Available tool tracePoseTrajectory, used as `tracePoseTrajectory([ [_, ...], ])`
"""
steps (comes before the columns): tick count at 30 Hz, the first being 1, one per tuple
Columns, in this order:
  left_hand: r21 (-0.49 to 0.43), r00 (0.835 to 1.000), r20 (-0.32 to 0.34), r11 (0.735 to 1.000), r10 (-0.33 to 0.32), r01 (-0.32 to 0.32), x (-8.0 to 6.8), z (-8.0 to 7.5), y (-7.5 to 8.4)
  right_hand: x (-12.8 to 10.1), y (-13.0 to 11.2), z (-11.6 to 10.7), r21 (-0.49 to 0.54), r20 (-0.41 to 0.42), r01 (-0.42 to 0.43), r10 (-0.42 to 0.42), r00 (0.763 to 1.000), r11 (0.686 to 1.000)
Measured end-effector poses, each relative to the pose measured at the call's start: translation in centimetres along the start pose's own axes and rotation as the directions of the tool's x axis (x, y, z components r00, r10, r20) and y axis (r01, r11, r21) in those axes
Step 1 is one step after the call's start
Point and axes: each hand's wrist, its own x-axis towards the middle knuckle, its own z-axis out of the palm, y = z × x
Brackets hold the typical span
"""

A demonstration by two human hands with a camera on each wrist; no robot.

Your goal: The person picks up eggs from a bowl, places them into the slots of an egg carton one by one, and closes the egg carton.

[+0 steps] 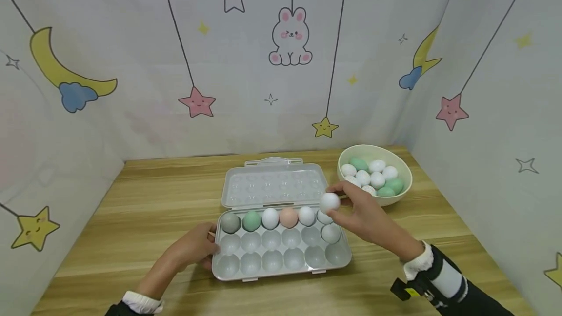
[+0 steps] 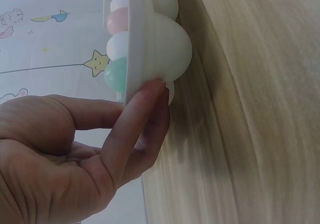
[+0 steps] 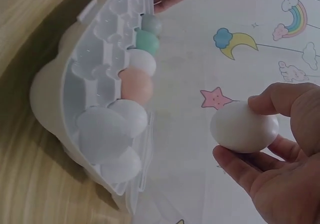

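An open clear plastic egg tray (image 1: 281,257) lies on the wooden table, its lid (image 1: 274,184) folded back. The far row holds grey, green, white, pink and white eggs (image 1: 270,218); another white egg (image 1: 330,233) sits at the right of the second row. My left hand (image 1: 195,247) holds the tray's left edge, fingers pressed against it (image 2: 145,109). My right hand (image 1: 360,216) pinches a white egg (image 1: 329,202) (image 3: 244,126) above the tray's right end.
A cream bowl (image 1: 401,169) with several white and green eggs stands right of the tray, just behind my right hand. Cartoon-printed cloth walls close in the back and both sides of the table (image 1: 145,194).
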Motion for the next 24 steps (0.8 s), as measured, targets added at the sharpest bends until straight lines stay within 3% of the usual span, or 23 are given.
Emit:
tracePoseTrajectory([
  [7,-0.014,1.000,0.003,1.000,0.011,-0.011,-0.1,0.0,0.0,-1.1,1.0,2.4,-0.023,0.091,-0.044,0.046,0.995,0.999],
  [12,-0.018,1.000,0.004,1.000,0.013,-0.013,-0.2,0.0,0.0,-1.5,1.6,3.9,-0.122,0.146,-0.036,0.053,0.988,0.992],
  [24,-0.023,1.000,-0.002,1.000,0.001,-0.002,0.0,0.1,-0.2,-2.2,2.8,6.2,-0.379,0.179,0.023,0.049,0.983,0.925],
])
